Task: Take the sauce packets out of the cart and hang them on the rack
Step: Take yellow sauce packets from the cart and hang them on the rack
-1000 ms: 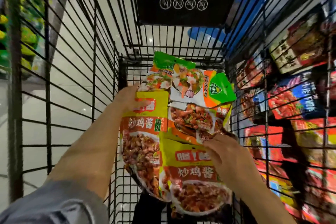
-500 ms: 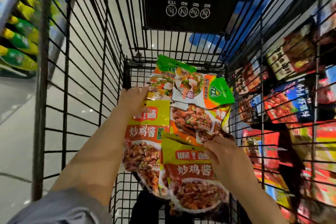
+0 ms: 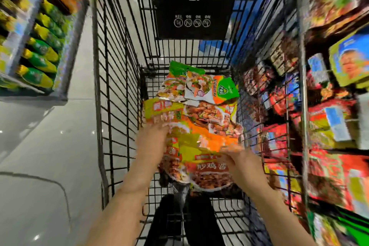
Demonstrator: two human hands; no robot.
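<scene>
A black wire cart (image 3: 117,94) holds several sauce packets. Yellow-and-orange packets (image 3: 209,168) with Chinese lettering lie nearest me, and green-topped packets (image 3: 225,88) lie at the far end. My left hand (image 3: 151,144) grips the left yellow packet (image 3: 161,114) by its side. My right hand (image 3: 237,162) pinches the upper edge of the near yellow packet, which is lifted slightly. The picture is blurred by motion. The rack (image 3: 303,78) stands to the right of the cart, with red and orange packets hanging on it.
A black sign panel (image 3: 191,16) hangs on the cart's far wall. A shelf of green and yellow bottles (image 3: 38,62) stands to the left across a grey floor (image 3: 50,156). My dark shoes (image 3: 187,221) show through the cart bottom.
Both hands have pulled nearer to me and upward with the yellow packets in them. My head has tilted, so the cart and shelves look shifted and blurred.
</scene>
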